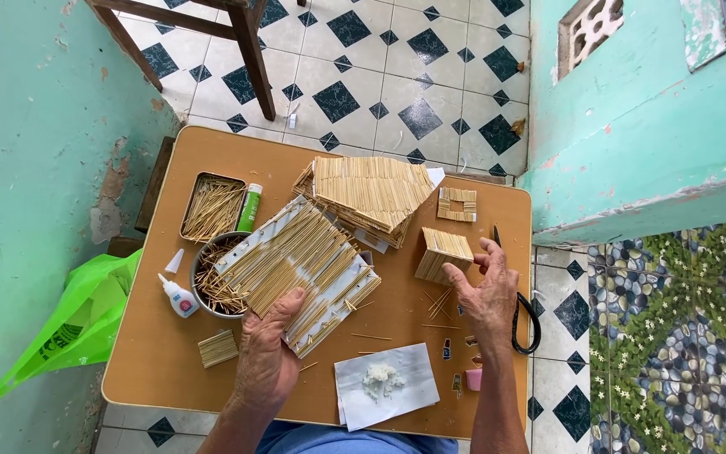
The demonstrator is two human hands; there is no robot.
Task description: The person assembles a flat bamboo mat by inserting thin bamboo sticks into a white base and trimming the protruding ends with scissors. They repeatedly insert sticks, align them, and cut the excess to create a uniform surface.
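Nearest the body, a white sheet of paper carrying a small heap of white paste [384, 382] is seen lying flat on the smooth tan table [161, 353], between the two forearms. The left hand [269, 349] is spread flat, fingers pressed down on the near edge of a pale flat panel covered with rows of thin straw-coloured sticks [296, 269]; nothing is gripped by it. To its left, a small ribbed block of glued sticks [218, 348] is laid, and beyond that a small white glue bottle with a red band [178, 296]. The right hand [485, 290] is held open with the fingers loosely curved, its fingertips touching a small box-shaped piece faced with sticks [443, 252]. Black-handled scissors [527, 324] are partly hidden just right of that hand. Beyond the left hand, a round metal bowl of loose sticks [212, 290] is partly covered by the panel; farther off, a rectangular tin of sticks [212, 208] and a green tube [250, 208] are found. Beyond both hands rests a layered stick-clad roof piece [371, 193], with a small square stick frame [457, 204] beside it.
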